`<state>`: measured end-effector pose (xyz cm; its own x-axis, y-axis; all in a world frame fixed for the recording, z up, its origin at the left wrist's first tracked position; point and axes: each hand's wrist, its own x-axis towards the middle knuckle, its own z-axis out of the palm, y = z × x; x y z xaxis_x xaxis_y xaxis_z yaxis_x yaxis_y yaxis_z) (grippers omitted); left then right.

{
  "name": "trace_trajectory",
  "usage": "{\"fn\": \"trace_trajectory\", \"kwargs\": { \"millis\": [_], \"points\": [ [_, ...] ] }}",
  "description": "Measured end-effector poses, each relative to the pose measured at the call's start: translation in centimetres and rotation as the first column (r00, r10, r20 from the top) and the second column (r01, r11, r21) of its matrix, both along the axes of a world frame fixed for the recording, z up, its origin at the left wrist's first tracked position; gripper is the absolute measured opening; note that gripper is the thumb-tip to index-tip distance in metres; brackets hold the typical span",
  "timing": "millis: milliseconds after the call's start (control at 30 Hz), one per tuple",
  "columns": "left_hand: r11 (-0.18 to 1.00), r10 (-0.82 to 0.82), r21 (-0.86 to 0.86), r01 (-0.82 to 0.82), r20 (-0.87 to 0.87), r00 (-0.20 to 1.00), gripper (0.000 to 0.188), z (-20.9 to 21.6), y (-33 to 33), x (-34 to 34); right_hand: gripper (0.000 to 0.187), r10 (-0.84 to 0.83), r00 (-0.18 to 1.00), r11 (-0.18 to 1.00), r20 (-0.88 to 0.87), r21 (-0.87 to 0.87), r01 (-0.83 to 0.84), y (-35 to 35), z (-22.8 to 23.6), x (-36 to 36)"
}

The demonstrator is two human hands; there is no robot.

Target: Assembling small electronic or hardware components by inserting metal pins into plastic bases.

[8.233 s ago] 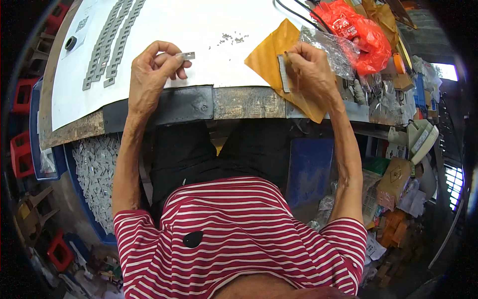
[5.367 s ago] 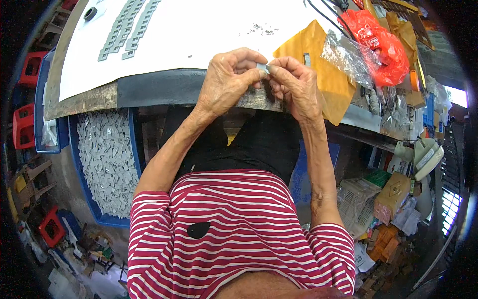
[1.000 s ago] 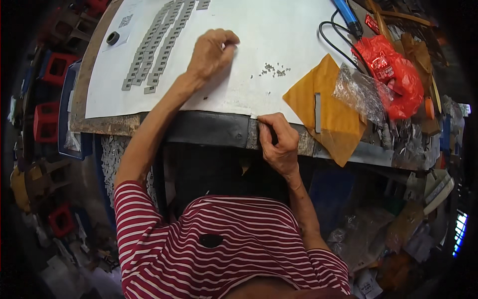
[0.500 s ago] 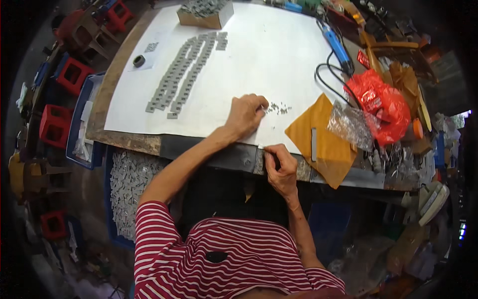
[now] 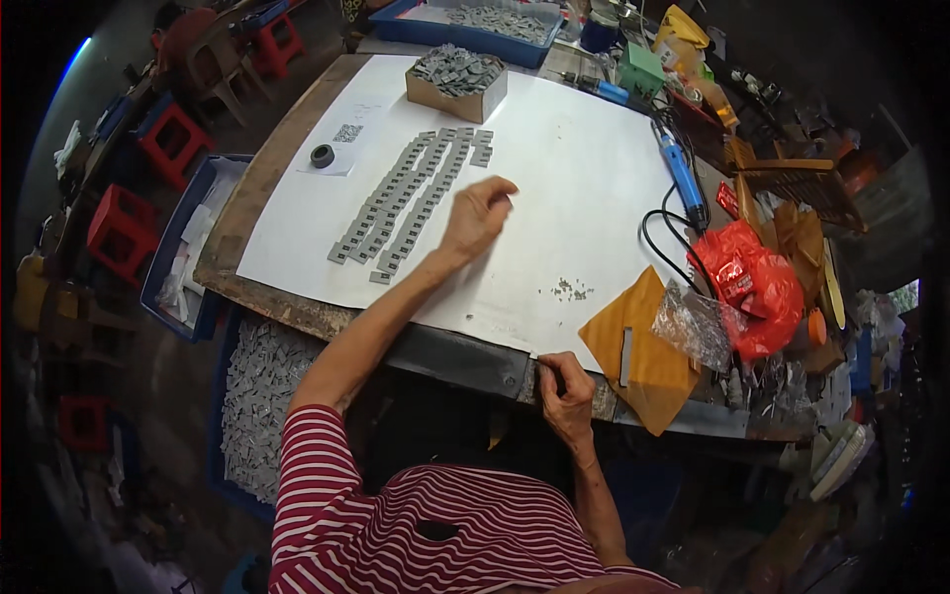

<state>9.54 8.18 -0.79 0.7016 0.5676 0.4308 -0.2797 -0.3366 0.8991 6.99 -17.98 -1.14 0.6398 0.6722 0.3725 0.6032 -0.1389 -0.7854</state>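
Note:
My left hand (image 5: 479,220) is over the white sheet (image 5: 584,188), right of the rows of small grey flat pieces (image 5: 407,210). Its fingers are curled, thumb against fingers, and whatever they hold is too small to see. At the table's near edge, my right hand (image 5: 568,398) is closed in a pinch; a tiny pale bit shows by its fingertips, too small to name. Beyond that hand lies a scatter of tiny dark parts (image 5: 569,289) on the sheet.
A cardboard box (image 5: 455,104) heaped with grey pieces stands at the back, near a black tape roll (image 5: 322,155). To the right lie a brown envelope (image 5: 643,361), a red plastic bag (image 5: 757,297) and a blue corded tool (image 5: 678,173). A bin of pale pieces (image 5: 262,406) sits below left.
My left hand has left the tiny parts and moved away and leftward, toward the grey rows. The right hand stays pinched at the table edge. The whole view has shifted, showing more of the back.

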Motion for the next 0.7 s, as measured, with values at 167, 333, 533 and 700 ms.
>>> {"fn": "trace_trajectory", "kwargs": {
  "millis": [167,333,533,700],
  "points": [
    [0.975,0.215,0.091,-0.203,-0.159,0.964,0.026,0.8,5.9,0.4,0.006,0.029,1.0,0.999,-0.012,-0.032,-0.029,0.2,0.6,0.2],
    [0.96,0.226,-0.117,-0.254,-0.207,0.952,0.034,1.3,10.6,1.2,0.007,0.067,0.995,0.991,-0.076,-0.112,-0.076,0.2,1.7,0.5],
    [0.926,0.214,-0.269,-0.264,-0.201,0.956,0.043,2.6,14.1,1.8,0.011,0.276,0.952,0.932,-0.134,-0.206,-0.299,1.0,6.6,3.4],
    [0.878,0.283,-0.348,-0.33,-0.181,0.942,0.047,2.6,17.3,2.0,0.018,0.251,0.83,0.881,-0.497,-0.237,-0.409,8.9,9.6,11.3]
  ]
}}
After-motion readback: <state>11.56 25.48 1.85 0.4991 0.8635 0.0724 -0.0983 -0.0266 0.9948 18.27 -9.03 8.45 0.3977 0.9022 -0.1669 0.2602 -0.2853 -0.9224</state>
